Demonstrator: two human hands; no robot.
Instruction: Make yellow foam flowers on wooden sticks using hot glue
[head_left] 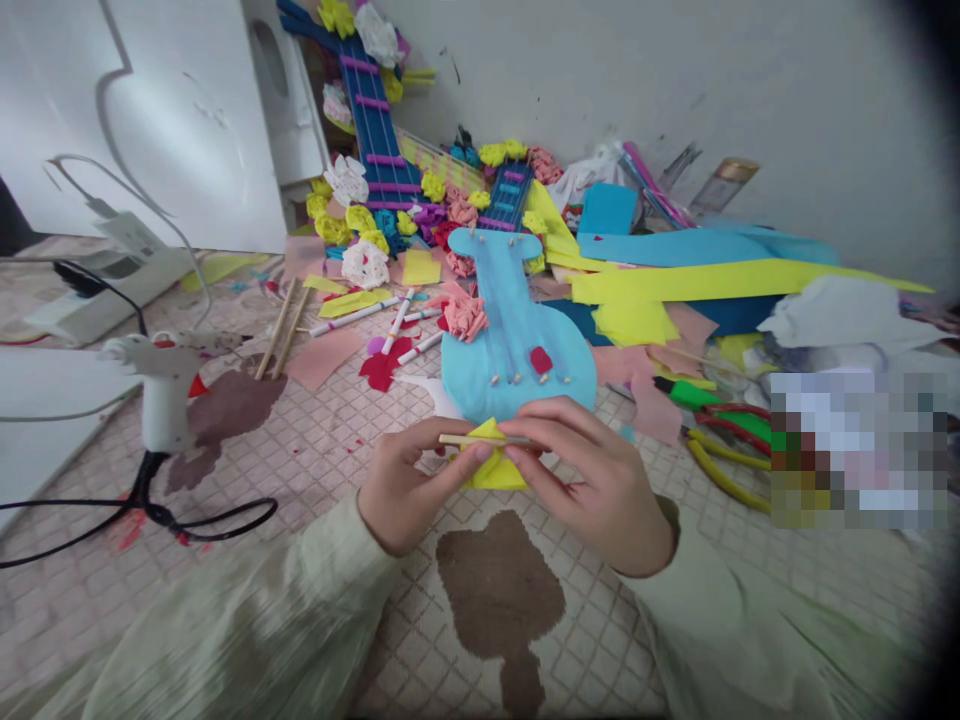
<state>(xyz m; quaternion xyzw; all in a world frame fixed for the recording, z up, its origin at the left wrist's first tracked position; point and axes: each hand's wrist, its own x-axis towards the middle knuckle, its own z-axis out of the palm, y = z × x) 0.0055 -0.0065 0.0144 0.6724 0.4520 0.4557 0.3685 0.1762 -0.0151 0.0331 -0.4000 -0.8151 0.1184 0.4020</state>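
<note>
Between my two hands, a thin wooden stick (459, 439) lies across a piece of yellow paper (499, 472). My left hand (412, 482) pinches the stick's left end and the paper's edge between thumb and fingers. On the other side, my right hand (600, 480) has its fingers over the stick's right part, thumb against the paper. Just beyond them lies a light blue guitar-shaped piece (551, 340) with strings, small pegs and a red spot.
A white glue gun (161, 390) with a black cable stands at the left, near a power strip (112, 290). Crumpled paper flowers (365, 264) and dark blue stringed necks are at the back. Green-handled pliers (694, 395) and yellow paper strips (675, 283) lie right.
</note>
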